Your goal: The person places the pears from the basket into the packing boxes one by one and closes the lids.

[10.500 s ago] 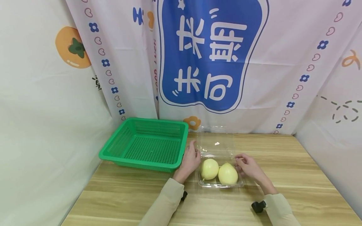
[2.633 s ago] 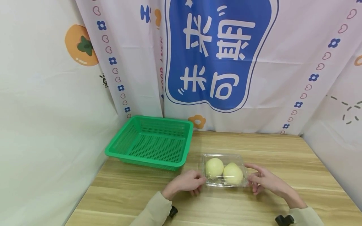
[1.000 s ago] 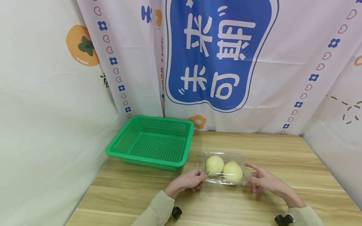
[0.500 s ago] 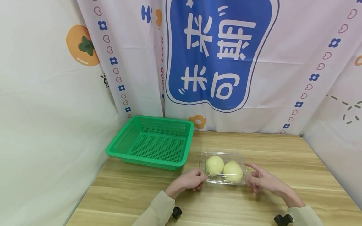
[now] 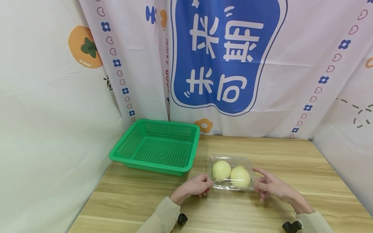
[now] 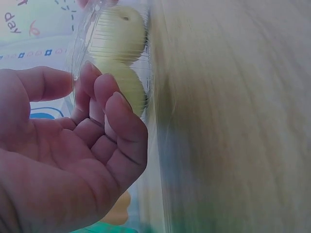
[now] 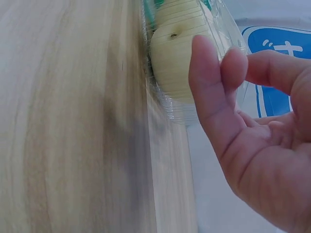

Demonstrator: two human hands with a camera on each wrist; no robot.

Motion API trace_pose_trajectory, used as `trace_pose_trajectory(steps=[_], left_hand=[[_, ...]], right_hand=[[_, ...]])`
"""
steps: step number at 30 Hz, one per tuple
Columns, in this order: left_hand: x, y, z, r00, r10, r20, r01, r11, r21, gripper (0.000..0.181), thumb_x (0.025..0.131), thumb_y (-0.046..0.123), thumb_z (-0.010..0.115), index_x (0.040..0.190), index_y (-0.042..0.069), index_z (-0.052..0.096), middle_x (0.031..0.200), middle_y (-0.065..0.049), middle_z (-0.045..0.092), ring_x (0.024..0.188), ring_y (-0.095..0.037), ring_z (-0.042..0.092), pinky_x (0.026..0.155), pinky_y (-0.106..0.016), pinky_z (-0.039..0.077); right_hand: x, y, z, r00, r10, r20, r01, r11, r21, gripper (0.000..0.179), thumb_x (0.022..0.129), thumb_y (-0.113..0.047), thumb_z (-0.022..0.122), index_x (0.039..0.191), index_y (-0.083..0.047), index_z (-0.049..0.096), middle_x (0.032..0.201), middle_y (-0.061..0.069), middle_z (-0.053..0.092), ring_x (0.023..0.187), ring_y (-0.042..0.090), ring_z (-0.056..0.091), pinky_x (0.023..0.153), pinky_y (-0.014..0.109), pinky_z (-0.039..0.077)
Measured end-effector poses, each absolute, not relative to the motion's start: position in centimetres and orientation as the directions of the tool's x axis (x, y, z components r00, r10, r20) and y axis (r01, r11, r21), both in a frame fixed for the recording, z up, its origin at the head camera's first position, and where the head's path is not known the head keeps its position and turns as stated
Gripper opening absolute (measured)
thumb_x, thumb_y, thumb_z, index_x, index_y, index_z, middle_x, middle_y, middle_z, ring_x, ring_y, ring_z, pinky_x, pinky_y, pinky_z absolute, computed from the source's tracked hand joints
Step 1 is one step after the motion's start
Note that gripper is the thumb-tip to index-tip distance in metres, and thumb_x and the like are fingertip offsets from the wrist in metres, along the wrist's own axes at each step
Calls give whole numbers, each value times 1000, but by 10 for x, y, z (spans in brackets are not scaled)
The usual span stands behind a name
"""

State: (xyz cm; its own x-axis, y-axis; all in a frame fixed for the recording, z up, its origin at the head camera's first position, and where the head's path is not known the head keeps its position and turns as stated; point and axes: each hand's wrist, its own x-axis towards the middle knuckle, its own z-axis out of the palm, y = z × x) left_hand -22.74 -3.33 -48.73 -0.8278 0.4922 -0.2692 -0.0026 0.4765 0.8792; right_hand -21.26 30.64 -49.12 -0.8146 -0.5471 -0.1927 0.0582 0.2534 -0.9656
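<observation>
A clear plastic clamshell box (image 5: pixel 232 185) stands on the table with its lid down. Through the plastic show two pale yellow pears, the left pear (image 5: pixel 221 171) and the right pear (image 5: pixel 240 176). My left hand (image 5: pixel 196 186) is at the box's front left corner; its thumb and forefinger pinch the rim in the left wrist view, the other fingers curled in. On the right side, my right hand (image 5: pixel 274 187) holds the edge between thumb and fingers, forefinger stretched toward the back corner. In the right wrist view its fingertips (image 7: pixel 204 53) overlap the box wall.
A green plastic basket (image 5: pixel 163 168) with nothing in it stands at the back left of the wooden table (image 5: pixel 250 213). A printed curtain (image 5: pixel 271 123) hangs behind the table, and pale cloth walls flank both sides.
Ten seconds ago the lid stood raised behind the pears; now it lies down over them. Both hands have moved toward the front of the box. Over the last second almost nothing moves.
</observation>
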Motion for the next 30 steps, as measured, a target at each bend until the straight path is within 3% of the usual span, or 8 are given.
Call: trace_pose_trajectory(steps=[30], left_hand=[[-224, -31, -486, -828, 501, -253, 8, 462, 887, 19, 94, 17, 54, 77, 8, 56, 63, -3, 54, 57, -15, 48, 51, -25, 42]], right_hand=[[-208, 302, -496, -855, -489, -174, 78, 210, -975, 83, 95, -5, 55, 154, 1, -3, 84, 3, 56, 59, 9, 56, 64, 41, 60]])
